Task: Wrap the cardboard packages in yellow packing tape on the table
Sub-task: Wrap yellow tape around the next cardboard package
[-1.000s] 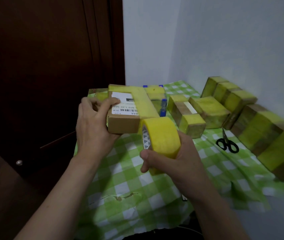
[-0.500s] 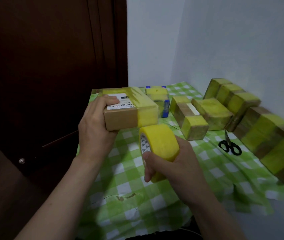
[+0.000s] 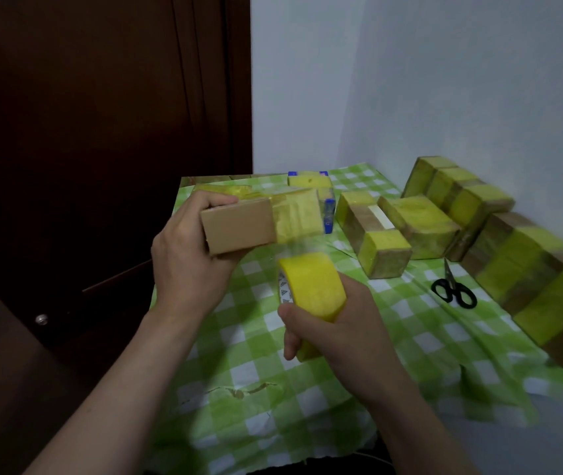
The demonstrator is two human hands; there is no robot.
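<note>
Gripping a half-taped box (image 3: 239,228) above the table (image 3: 410,337), the left hand (image 3: 187,258) curls round its end while the right hand (image 3: 342,323) clasps the tape roll (image 3: 311,286) just below.

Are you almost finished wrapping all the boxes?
It looks mostly done. The wrapped packages by the wall already have yellow tape on them. In hand: the left hand holds a box with one yellow band at its right end. The right hand grips the tape roll, and its strip runs up to the box. Left to do: the box's bare cardboard part, then probably a cut with the scissors.
</note>
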